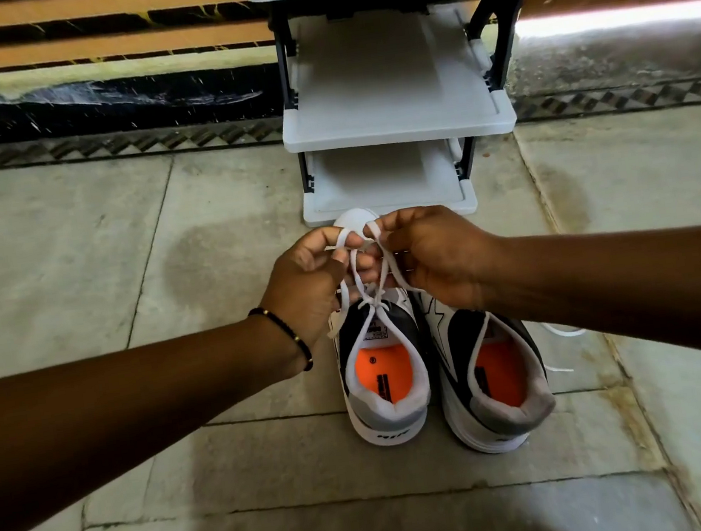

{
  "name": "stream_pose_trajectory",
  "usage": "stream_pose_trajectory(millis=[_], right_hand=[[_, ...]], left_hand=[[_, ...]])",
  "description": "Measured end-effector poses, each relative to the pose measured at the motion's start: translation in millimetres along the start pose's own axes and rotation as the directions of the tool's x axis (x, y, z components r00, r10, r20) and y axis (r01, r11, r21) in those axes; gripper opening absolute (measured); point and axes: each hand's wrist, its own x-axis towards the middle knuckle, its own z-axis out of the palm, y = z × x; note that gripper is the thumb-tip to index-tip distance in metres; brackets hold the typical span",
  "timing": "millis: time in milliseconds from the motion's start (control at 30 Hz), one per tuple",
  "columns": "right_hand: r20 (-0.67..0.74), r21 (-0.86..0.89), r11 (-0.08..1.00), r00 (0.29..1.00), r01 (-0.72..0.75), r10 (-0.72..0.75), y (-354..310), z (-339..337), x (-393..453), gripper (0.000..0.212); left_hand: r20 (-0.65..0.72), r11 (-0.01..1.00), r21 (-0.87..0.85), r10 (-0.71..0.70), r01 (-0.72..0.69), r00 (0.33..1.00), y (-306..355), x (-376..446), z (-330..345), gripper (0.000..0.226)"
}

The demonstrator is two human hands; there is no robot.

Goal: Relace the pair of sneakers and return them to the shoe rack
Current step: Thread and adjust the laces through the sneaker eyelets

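Two white, black and grey sneakers with orange insoles stand side by side on the stone floor, heels toward me. Over the left sneaker [383, 377], my left hand [306, 284] and my right hand [436, 254] each pinch a loop of its white lace [360, 282], and the two loops cross above the tongue. The right sneaker [493, 380] is partly hidden under my right wrist; its loose lace end [564, 331] trails on the floor to the right. The toe of the left sneaker is hidden behind my hands.
A grey plastic shoe rack [400, 129] with black posts stands just beyond the sneakers, its shelves bare. Behind it runs a dark wall base with orange steps. Stone floor tiles [115, 251] spread left, right and toward me.
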Motion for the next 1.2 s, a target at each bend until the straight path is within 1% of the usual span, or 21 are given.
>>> stream_pose_trajectory(millis=[67,167,267,400,433,500,567,633,700,767,867,967,1067,1133,1200], right_hand=[[0.009,-0.031,0.999,1.000,0.015,-0.015,-0.4,-1.3,-1.2,0.028],[0.018,-0.063,0.998,0.999,0.030,-0.029,0.8,-0.2,-3.2,0.024],[0.076,-0.078,0.997,0.997,0.011,-0.005,2.5,2.1,-3.9,0.020],[0.126,-0.156,0.988,0.992,0.015,0.005,1.8,1.4,-2.8,0.020],[0.137,-0.173,0.985,0.991,0.014,0.010,2.7,0.5,-2.5,0.022],[0.151,-0.206,0.978,0.989,0.038,-0.007,6.8,-1.9,-0.9,0.031],[0.144,-0.224,0.971,0.988,0.085,-0.053,10.9,-3.6,-1.2,0.035],[0.140,-0.224,0.966,0.985,0.129,-0.099,14.1,-4.4,-1.9,0.027],[0.120,-0.238,0.960,0.985,0.151,-0.125,14.8,-5.4,-1.6,0.022],[0.069,-0.264,0.953,0.988,0.148,-0.135,14.0,-8.1,0.5,0.020],[0.030,-0.282,0.951,0.992,0.128,-0.124,13.3,-14.0,3.8,0.022],[0.087,-0.369,0.912,0.984,0.178,-0.156,14.0,-18.3,2.6,0.018],[0.121,-0.409,0.875,0.965,0.261,-0.231,11.4,-19.7,1.0,0.017],[0.150,-0.431,0.849,0.952,0.305,-0.266,7.8,-19.4,0.6,0.017],[0.194,-0.481,0.815,0.946,0.323,-0.260,4.1,-18.0,-0.9,0.015]], left_hand=[[0.060,0.999,0.039,-0.001,-0.001,0.998,-0.2,-0.5,-1.5,0.030],[0.104,0.996,0.083,-0.022,0.013,0.994,-0.8,-2.8,-1.7,0.033],[0.091,0.997,0.064,-0.057,0.052,0.994,-0.2,-4.9,-0.8,0.029],[0.055,0.993,0.079,-0.092,0.088,0.994,1.1,-4.2,-3.1,0.022],[0.047,0.993,0.079,-0.094,0.090,0.994,1.3,-3.7,-3.6,0.021],[0.026,0.993,0.077,-0.088,0.086,0.996,0.6,-3.1,-4.0,0.022],[0.009,0.994,0.060,-0.088,0.087,0.996,-0.3,-2.8,-3.7,0.027],[0.014,0.995,0.049,-0.083,0.082,0.996,-1.2,-1.9,-4.6,0.029],[0.027,0.995,0.077,-0.068,0.065,0.997,-1.2,-0.8,-6.7,0.028],[0.057,0.993,0.110,-0.059,0.053,0.997,-0.9,0.0,-8.4,0.024],[0.142,0.989,0.120,-0.103,0.086,0.985,-0.4,0.3,-7.7,0.020],[0.209,0.984,0.118,-0.158,0.135,0.965,3.1,2.1,-5.4,0.021],[0.256,0.977,0.184,-0.157,0.111,0.954,7.9,5.7,-6.3,0.014],[0.242,0.973,0.205,-0.155,0.105,0.958,9.4,7.7,-7.5,0.010],[0.212,0.971,0.205,-0.165,0.122,0.963,9.3,8.0,-7.5,0.013]])
